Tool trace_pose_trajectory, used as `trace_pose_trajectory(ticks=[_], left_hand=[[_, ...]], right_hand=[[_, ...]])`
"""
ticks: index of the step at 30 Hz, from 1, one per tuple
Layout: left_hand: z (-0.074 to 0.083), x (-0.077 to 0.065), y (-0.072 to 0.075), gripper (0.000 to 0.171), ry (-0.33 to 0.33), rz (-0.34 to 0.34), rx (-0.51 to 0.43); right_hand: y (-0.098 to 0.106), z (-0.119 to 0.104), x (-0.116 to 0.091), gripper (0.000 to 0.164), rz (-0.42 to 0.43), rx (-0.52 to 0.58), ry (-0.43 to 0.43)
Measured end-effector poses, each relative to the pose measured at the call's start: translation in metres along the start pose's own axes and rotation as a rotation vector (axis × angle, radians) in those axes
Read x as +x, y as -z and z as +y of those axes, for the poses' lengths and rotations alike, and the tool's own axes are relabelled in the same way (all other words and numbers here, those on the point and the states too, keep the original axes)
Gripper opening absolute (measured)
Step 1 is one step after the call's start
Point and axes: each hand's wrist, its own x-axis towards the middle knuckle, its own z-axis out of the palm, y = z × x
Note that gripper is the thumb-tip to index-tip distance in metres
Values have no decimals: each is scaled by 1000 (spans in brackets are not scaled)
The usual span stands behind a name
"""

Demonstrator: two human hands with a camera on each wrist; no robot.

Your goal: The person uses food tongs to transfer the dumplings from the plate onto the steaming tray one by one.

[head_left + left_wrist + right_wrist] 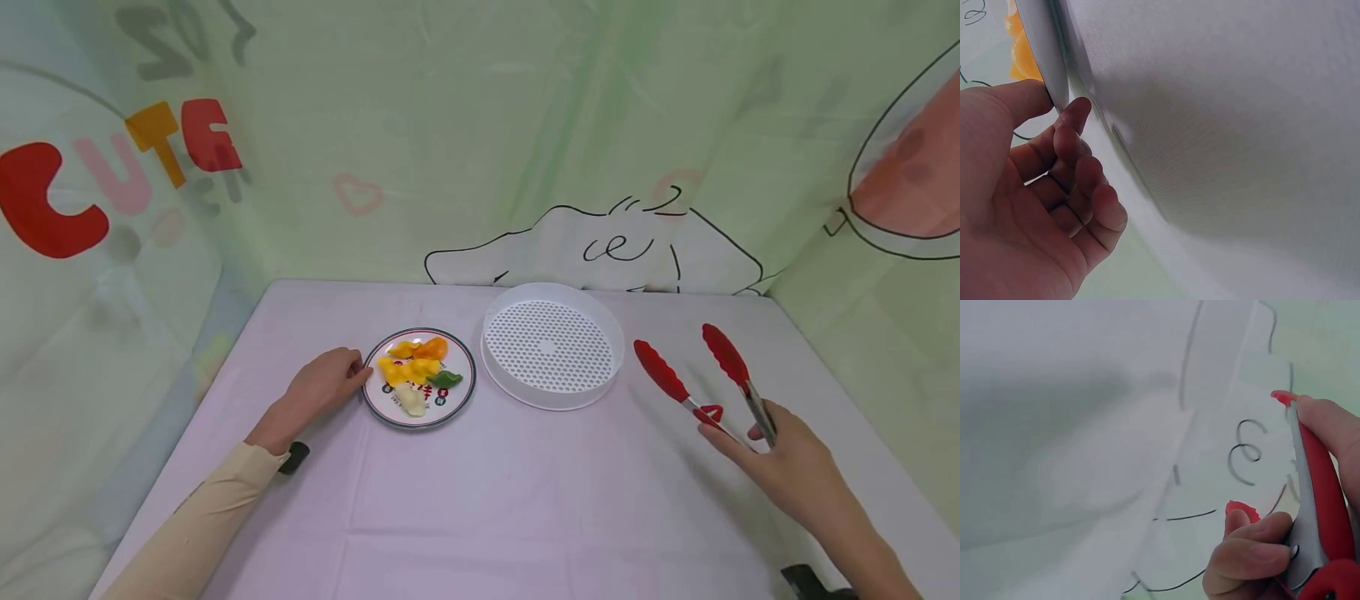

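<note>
My left hand (324,385) pinches the left rim of a round plate (382,408) between thumb and fingers, as the left wrist view also shows. On the plate lie yellow and orange pieces (408,369), a green piece (446,379) and a pale cream piece (410,399). My right hand (798,462) holds tongs (726,354) with red tips and metal arms. Their tips stand apart with nothing between them, pointing away over the table. In the right wrist view the fingers and thumb wrap the red and metal handle (1322,487).
A white round tray with a perforated base (551,346) sits between the plate and the tongs, near the table's back edge. A pale cloth (480,500) covers the table. Printed green curtains (465,125) hang behind and at both sides.
</note>
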Motion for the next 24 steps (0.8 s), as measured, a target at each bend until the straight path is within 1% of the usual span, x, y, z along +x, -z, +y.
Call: trace_pose_trajectory(ticks=[2,5,9,13,16,19,21,24], left_hand=[[0,0,0,27,-1,-2,-5],[0,0,0,27,1,-6,-7],[1,0,0,27,12,-5,-4],[1,-1,0,27,17,-7,0],[2,-1,1,27,21,-10,-2],[3,-3,3,27,18,-13,-7],[3,-3,4,27,11,-9,-11],[3,-3,4,27,2,-5,-18]], right_hand=[[2,-12,-3,67,4,8,29],[3,-33,-7,66,-2,12,67],[3,-62,-10,76,-40,-10,95],[0,-85,-10,82,-58,-23,158],[-7,-99,-8,88,-48,-31,207],[-15,-113,-6,88,-37,-41,250],[-22,-122,-5,87,-44,-40,272],[-32,-136,-5,90,-69,-39,291]])
